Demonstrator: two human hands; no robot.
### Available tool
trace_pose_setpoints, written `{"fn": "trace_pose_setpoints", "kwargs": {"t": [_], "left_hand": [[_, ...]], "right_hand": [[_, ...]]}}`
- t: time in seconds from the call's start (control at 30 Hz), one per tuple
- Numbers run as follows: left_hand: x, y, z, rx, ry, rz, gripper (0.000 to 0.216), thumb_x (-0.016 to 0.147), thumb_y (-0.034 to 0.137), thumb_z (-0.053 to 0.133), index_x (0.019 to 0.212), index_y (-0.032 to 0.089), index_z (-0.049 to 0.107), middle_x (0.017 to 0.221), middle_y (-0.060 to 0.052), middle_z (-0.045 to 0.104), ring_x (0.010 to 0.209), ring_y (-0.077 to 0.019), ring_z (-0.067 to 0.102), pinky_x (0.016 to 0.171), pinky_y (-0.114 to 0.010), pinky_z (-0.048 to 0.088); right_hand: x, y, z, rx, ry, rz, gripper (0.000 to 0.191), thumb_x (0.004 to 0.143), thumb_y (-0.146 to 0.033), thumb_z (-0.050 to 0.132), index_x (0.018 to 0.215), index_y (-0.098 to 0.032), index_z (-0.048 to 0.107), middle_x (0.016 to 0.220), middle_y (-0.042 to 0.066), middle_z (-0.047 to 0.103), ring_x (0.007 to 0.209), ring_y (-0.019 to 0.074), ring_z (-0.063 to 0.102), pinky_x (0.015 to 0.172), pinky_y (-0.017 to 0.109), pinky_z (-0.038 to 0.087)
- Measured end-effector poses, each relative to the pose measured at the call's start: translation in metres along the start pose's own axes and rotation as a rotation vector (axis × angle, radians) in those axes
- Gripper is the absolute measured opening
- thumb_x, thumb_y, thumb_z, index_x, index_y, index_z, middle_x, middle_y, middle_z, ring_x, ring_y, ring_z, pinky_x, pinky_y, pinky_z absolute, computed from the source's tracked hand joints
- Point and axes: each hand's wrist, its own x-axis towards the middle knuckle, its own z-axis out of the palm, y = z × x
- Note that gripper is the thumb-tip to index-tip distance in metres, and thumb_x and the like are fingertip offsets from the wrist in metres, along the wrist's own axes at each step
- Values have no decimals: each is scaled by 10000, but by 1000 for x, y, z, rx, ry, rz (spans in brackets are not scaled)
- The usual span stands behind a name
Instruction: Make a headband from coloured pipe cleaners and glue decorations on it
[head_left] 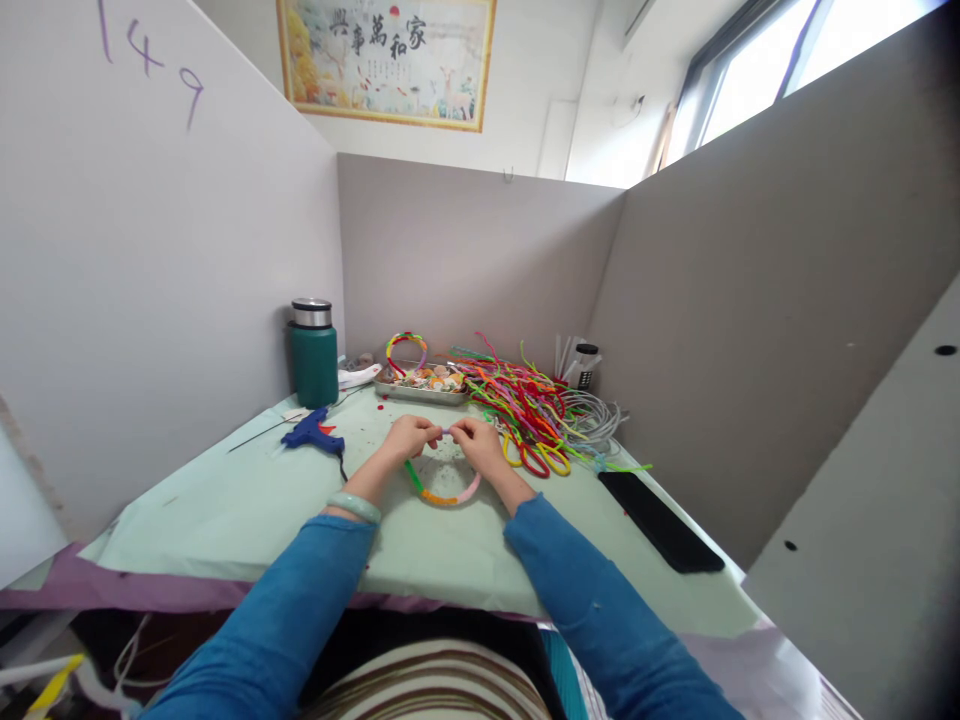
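Note:
Both my hands meet over the middle of the table at the far side of a multicoloured ring [439, 498], which looks wrapped in fuzzy pipe cleaner. Green, orange and pink sections show on its near curve. My left hand [412, 437] pinches the ring's far left part, and my right hand [478, 445] pinches just beside it. A short purple piece [447, 431] shows between the fingertips. The rest of the far side is hidden by my fingers. A pale green bangle [354, 506] circles my left wrist.
A blue glue gun [315, 432] lies left of my hands, near a green bottle [315, 355]. Behind stands a metal tray [420, 394] with small pieces and another colourful ring [407, 336]. Pipe cleaners [525, 400], grey coils [596, 420] and a black phone-like slab [660, 522] lie right.

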Motion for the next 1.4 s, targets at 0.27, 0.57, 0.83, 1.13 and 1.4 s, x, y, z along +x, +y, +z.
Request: {"fn": "trace_pose_setpoints", "kwargs": {"t": [0.27, 0.57, 0.83, 1.13, 1.4], "left_hand": [[0, 1, -5, -246, 163, -148, 202, 682, 309, 575, 673, 115, 627, 566, -19, 583, 348, -64, 353, 382, -232, 265], [2, 0, -10, -673, 91, -285, 103, 707, 174, 569, 630, 106, 576, 501, 5, 515, 352, -40, 358, 357, -181, 247], [2, 0, -16, -1039, -282, -431, 67, 766, 137, 555, 711, 105, 574, 503, 13, 505, 377, -55, 444, 360, -166, 364], [5, -1, -19, -1324, -30, -319, 111, 833, 139, 506, 732, 116, 545, 532, 15, 530, 401, -43, 486, 419, -158, 439], [11, -11, -13, -1166, 119, -246, 49, 779, 172, 582, 788, 124, 582, 614, -38, 603, 513, -100, 564, 529, -230, 492]], "right_hand": [[5, 10, -2, 182, -33, 162, 348, 845, -432, 385, 845, -169, 614, 740, 11, 650, 452, 85, 503, 463, 201, 365], [6, 11, -2, 296, -7, 233, 266, 756, -393, 514, 657, -153, 573, 580, -21, 552, 383, 62, 411, 377, 189, 296], [9, 7, -8, 701, -9, 365, 294, 701, -429, 589, 768, -143, 599, 509, -55, 468, 350, 39, 306, 339, 189, 192], [6, 10, -4, 810, -120, 452, 282, 733, -415, 621, 859, -167, 575, 790, 46, 633, 585, 93, 567, 474, 186, 450], [6, 10, -1, 717, -108, 489, 183, 737, -311, 574, 831, -155, 566, 716, 7, 599, 485, 67, 518, 375, 152, 366]]}}
